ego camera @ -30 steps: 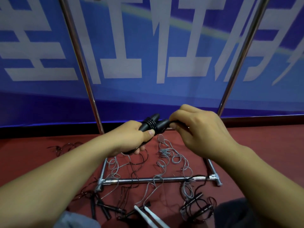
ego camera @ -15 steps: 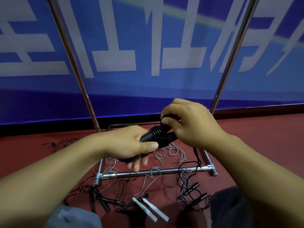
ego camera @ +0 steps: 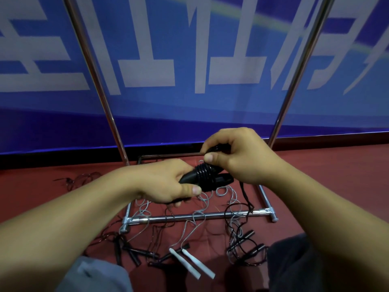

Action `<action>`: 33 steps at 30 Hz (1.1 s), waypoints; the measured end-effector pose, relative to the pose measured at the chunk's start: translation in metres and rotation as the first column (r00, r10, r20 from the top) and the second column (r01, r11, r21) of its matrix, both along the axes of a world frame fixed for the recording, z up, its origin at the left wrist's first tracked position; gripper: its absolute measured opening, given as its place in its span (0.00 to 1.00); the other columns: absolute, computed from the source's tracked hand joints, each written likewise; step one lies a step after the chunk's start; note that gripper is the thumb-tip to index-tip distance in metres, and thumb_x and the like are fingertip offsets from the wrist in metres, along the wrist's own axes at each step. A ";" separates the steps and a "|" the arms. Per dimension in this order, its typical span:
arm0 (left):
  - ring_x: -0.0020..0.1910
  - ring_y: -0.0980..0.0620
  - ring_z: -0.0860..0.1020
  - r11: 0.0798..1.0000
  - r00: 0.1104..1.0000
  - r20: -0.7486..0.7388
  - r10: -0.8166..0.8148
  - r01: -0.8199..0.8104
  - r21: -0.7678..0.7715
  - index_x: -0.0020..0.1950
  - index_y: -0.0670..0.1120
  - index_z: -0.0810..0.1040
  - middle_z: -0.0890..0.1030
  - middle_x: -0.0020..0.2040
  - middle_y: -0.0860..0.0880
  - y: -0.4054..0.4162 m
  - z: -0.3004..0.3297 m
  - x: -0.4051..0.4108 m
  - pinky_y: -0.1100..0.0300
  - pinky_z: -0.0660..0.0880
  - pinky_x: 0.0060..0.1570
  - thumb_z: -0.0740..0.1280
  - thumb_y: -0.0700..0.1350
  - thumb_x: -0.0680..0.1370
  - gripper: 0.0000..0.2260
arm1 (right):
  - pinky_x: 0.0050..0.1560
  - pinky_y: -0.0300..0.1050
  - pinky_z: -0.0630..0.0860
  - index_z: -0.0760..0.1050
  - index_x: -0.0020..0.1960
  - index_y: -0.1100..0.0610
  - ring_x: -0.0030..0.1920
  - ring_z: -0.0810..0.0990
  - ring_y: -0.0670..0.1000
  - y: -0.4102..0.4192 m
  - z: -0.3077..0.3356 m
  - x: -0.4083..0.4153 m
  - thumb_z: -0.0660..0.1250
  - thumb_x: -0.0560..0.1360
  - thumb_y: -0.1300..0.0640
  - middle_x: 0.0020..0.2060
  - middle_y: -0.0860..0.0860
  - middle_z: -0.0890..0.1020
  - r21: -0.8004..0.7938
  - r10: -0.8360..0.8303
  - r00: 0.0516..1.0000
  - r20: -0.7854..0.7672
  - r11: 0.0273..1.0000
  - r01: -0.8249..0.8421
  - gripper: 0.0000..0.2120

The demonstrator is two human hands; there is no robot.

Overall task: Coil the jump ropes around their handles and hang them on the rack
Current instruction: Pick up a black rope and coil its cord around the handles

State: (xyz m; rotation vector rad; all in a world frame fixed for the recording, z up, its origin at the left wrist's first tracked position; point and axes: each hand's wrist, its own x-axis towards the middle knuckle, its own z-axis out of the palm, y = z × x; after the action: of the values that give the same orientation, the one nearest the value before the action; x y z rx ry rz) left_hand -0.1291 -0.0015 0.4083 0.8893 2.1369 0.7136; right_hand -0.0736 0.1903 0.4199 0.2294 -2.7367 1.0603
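Fingers [ego camera: 207, 158] clamp black handles [ego camera: 203, 178] | loose ropes [ego camera: 195, 220] tangle over rack base [ego camera: 189, 217]

dim even indoor light, soft shadows, glare on rack bar [ego camera: 195, 217], wide-angle bending at edges, slight blur

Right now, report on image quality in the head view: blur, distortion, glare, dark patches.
Head view: wide-angle lens bows the rack poles outward; banner lettering is soft and smeared; both hands, left hand and right hand, on the black handles are fairly sharp; the rack base bar glints; floor ropes near the bottom edge sit in dim shadow.
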 end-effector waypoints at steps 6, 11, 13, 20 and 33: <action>0.28 0.56 0.76 0.999 0.997 0.057 -0.053 0.052 0.009 0.43 0.46 0.73 0.80 0.35 0.49 0.002 0.007 0.008 0.65 0.73 0.30 0.65 0.43 0.82 0.08 | 0.40 0.37 0.77 0.83 0.44 0.55 0.36 0.80 0.46 0.007 0.007 -0.001 0.73 0.72 0.68 0.34 0.50 0.82 -0.330 0.126 0.973 0.194 0.942 -0.056 0.08; 0.28 0.54 0.76 0.993 0.998 0.033 -0.046 0.043 0.106 0.45 0.47 0.73 0.80 0.34 0.50 0.006 0.015 0.015 0.62 0.72 0.30 0.65 0.44 0.82 0.07 | 0.43 0.42 0.72 0.83 0.42 0.55 0.37 0.77 0.48 0.016 0.009 -0.007 0.72 0.70 0.69 0.35 0.52 0.80 -0.568 0.151 0.958 0.243 0.823 0.015 0.09; 0.28 0.53 0.77 0.989 0.999 0.019 -0.045 0.042 0.144 0.45 0.47 0.73 0.81 0.34 0.49 0.007 0.016 0.017 0.62 0.73 0.30 0.64 0.44 0.82 0.06 | 0.41 0.44 0.72 0.83 0.43 0.54 0.36 0.76 0.49 0.018 0.008 -0.009 0.73 0.68 0.65 0.35 0.52 0.80 -0.608 0.175 0.952 0.253 0.793 0.016 0.08; 0.30 0.48 0.80 0.938 0.997 0.076 -0.010 -0.017 0.346 0.45 0.45 0.74 0.83 0.37 0.46 0.003 0.014 0.010 0.58 0.75 0.34 0.65 0.44 0.81 0.06 | 0.31 0.39 0.71 0.77 0.38 0.56 0.29 0.74 0.47 0.018 0.009 -0.012 0.70 0.70 0.59 0.30 0.50 0.77 -0.718 0.199 0.945 0.258 0.695 0.049 0.04; 0.28 0.53 0.77 0.749 0.934 0.249 0.254 -0.353 0.561 0.55 0.35 0.75 0.80 0.34 0.50 0.007 0.017 0.006 0.64 0.72 0.27 0.64 0.53 0.76 0.21 | 0.25 0.39 0.62 0.73 0.37 0.56 0.23 0.66 0.47 0.022 0.004 -0.018 0.66 0.78 0.53 0.28 0.53 0.76 -0.650 0.047 0.951 0.306 0.740 0.173 0.12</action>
State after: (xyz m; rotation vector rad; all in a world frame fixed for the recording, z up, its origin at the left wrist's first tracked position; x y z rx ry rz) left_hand -0.1235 0.0059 0.4255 0.7517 1.9461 1.6456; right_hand -0.0915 0.2121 0.4239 -0.1598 -2.3410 2.1201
